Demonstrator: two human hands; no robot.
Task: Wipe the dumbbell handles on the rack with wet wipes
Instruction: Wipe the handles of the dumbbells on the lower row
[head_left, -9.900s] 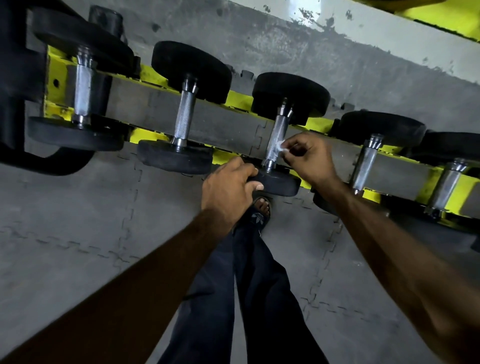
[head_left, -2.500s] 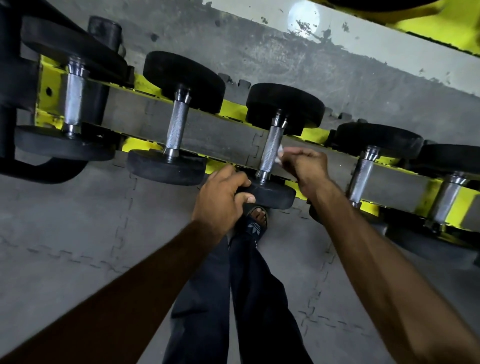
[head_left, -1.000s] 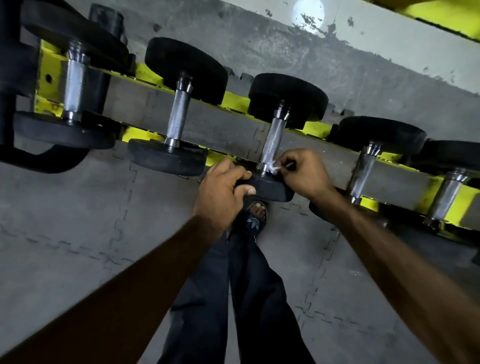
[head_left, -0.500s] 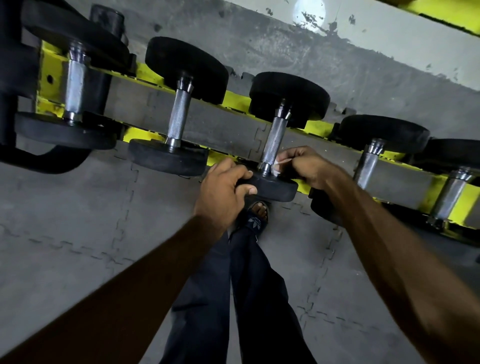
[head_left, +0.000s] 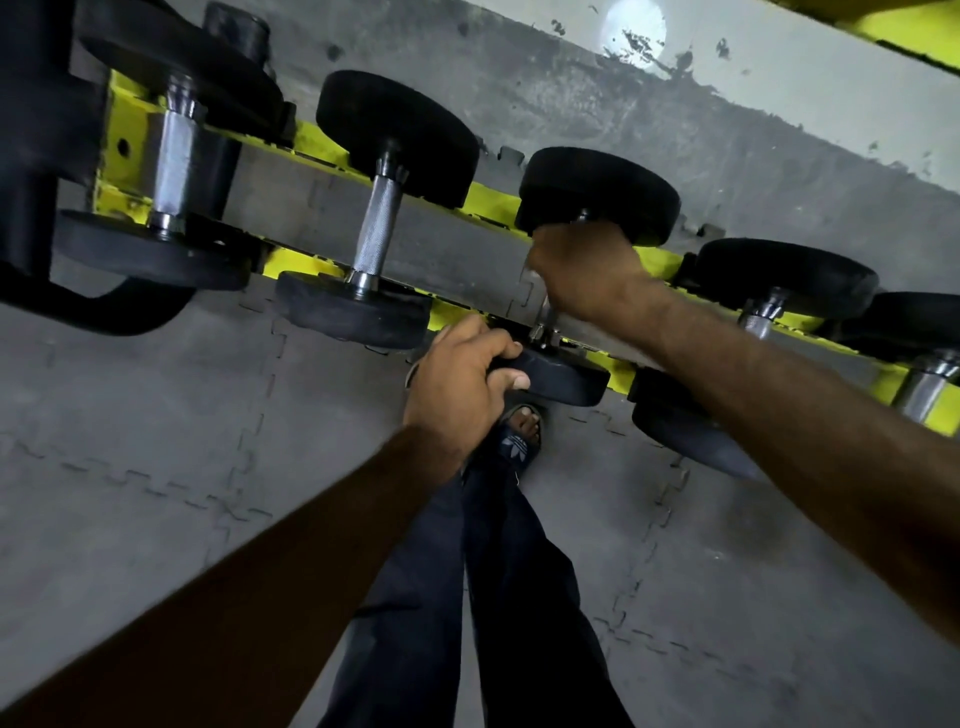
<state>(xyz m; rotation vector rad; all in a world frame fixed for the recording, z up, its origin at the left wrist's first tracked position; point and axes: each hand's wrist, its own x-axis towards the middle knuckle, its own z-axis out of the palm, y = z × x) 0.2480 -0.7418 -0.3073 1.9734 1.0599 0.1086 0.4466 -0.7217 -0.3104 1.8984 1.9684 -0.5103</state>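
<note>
Since half a second ago the right hand (head_left: 582, 270) has slid up the handle to its far end. Knurled steel handles and round black rubber heads line the yellow rack (head_left: 306, 262). The left hand (head_left: 457, 384) clamps the middle dumbbell (head_left: 597, 192)'s near head; the right grip wraps its handle, wipe hidden.

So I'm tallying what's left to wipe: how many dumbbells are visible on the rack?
5. Far left one; second; the middle one, gripped by both hands; fourth, partly behind the right forearm; fifth, cut by the right edge. More may lie beyond.
</note>
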